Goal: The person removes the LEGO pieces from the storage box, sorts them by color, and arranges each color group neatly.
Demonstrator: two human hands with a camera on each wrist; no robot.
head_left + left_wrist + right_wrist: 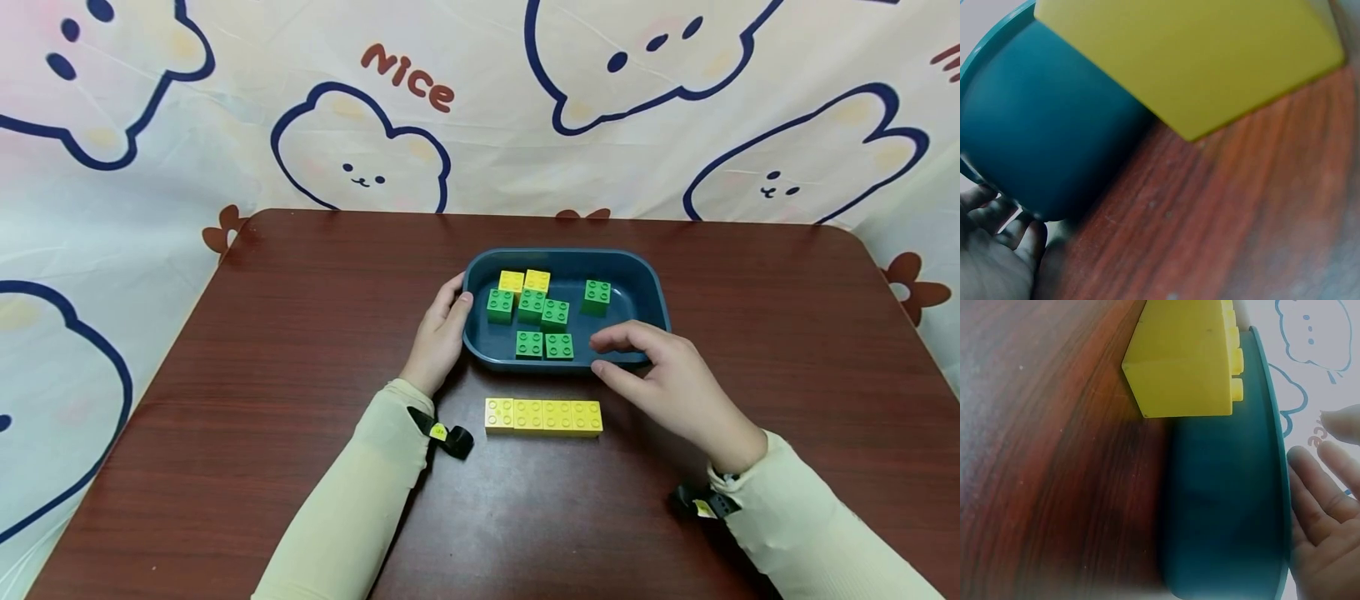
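Right hand (1329,544) at the rim of a teal tray (1229,500), studded yellow block (1188,369) alongside, wood-grained bench (1066,462), cartoon-printed cloth (1307,359) behind

We are looking at a dark reddish-brown table (285,333), its streaked grain showing and its far corners rounding off. Directly on it, a dark blue tray (566,262) is sitting upright near the far edge. Just in front of the tray, a straight row of yellow bricks (543,417) is lying studs up, probably numbering four, the seams looking faint to us.
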